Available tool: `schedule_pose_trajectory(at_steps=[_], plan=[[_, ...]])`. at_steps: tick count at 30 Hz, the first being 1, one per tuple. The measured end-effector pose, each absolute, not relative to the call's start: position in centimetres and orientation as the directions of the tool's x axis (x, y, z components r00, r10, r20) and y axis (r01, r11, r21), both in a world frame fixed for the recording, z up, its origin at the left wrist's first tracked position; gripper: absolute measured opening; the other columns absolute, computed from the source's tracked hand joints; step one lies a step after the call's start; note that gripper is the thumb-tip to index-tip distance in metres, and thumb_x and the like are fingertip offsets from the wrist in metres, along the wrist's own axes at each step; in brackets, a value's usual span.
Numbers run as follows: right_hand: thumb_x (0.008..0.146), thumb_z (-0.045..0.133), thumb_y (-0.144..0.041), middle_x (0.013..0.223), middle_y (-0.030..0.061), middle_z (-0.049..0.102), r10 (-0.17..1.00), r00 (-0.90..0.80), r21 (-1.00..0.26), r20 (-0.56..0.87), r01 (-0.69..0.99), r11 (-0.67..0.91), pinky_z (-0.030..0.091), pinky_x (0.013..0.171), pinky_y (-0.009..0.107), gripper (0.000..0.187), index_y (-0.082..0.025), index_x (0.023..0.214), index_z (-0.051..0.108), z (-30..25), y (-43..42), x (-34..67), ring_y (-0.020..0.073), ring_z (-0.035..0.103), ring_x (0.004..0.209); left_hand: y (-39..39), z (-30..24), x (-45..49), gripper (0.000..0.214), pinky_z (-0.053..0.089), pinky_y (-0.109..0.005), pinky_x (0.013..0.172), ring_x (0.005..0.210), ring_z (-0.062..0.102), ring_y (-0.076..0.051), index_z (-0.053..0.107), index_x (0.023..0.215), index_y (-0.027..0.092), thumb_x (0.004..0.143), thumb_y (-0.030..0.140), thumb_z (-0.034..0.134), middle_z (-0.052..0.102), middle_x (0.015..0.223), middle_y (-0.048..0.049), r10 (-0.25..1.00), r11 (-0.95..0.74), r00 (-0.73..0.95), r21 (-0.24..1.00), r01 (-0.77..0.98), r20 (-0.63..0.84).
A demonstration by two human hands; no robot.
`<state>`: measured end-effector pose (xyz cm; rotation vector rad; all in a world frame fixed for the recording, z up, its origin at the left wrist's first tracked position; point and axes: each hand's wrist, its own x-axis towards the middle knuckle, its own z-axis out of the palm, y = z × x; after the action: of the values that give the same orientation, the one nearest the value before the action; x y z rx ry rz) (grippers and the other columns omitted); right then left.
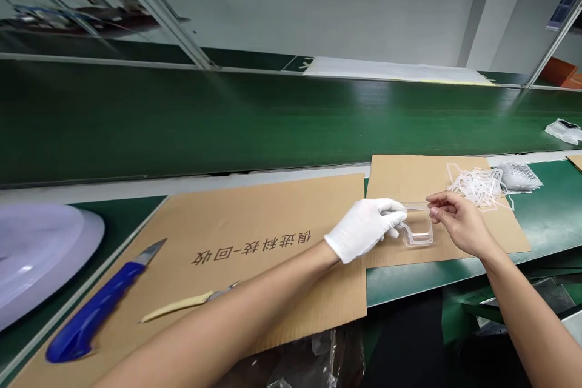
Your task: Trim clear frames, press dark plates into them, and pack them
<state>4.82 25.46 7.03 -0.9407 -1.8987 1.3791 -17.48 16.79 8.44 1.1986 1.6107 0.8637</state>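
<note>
A clear plastic frame [419, 239] hangs between my two hands, above the right-hand cardboard sheet. My left hand [366, 227], in a white glove, pinches its left side between thumb and fingers. At the upper right corner of the frame, the bare fingertips of my right hand [461, 223] are closed on its edge. Just beyond my right hand lies a tangled pile of thin white strips [478, 187]. Beside that pile sits a stack of clear, bubbly-looking plastic pieces [518, 176].
A blue-handled knife [102, 303] and a slim tool with a yellowish handle [182, 305] lie on the printed left cardboard [273, 200]. A pale translucent tub [40, 254] stands far left. Behind runs a green conveyor belt [204, 121], with a small white packet [564, 131] at right.
</note>
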Motion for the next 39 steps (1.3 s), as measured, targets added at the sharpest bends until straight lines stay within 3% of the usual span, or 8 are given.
schedule_pose_trajectory(at_steps=[5, 34, 39], plan=[[0.094, 0.073, -0.037, 0.115, 0.0077, 0.077, 0.825, -0.562, -0.946, 0.057, 0.233, 0.224, 0.061, 0.096, 0.046, 0.024, -0.026, 0.116, 0.074, 6.5, 26.5, 4.5, 0.0251, 0.073, 0.105, 17.0, 8.8, -18.2, 0.031, 0.055, -0.031, 0.067, 0.07, 0.074, -0.02, 0.077, 0.1, 0.019, 0.087, 0.046, 0.067, 0.079, 0.084, -0.0037, 0.971, 0.235, -0.137, 0.893, 0.383, -0.197], [0.09, 0.081, -0.041, 0.108, 0.0074, 0.078, 0.829, -0.555, -0.962, 0.071, 0.18, 0.203, 0.061, 0.097, 0.046, 0.029, -0.024, 0.113, 0.074, 5.7, 28.9, 3.6, 0.0248, 0.074, 0.103, 17.6, 8.7, -18.6, 0.024, 0.057, -0.032, 0.073, 0.067, 0.072, -0.019, 0.075, 0.094, 0.021, 0.085, 0.042, 0.069, 0.078, 0.08, -0.0005, 0.966, 0.249, -0.158, 0.89, 0.382, -0.203], [0.09, 0.08, -0.039, 0.109, 0.0074, 0.078, 0.826, -0.559, -0.961, 0.07, 0.186, 0.207, 0.061, 0.098, 0.046, 0.027, -0.024, 0.112, 0.075, 5.7, 28.9, 3.4, 0.0252, 0.074, 0.104, 17.7, 8.6, -18.9, 0.023, 0.055, -0.032, 0.078, 0.073, 0.072, -0.019, 0.076, 0.097, 0.022, 0.083, 0.039, 0.071, 0.077, 0.076, 0.0019, 0.969, 0.243, -0.155, 0.872, 0.426, -0.194]])
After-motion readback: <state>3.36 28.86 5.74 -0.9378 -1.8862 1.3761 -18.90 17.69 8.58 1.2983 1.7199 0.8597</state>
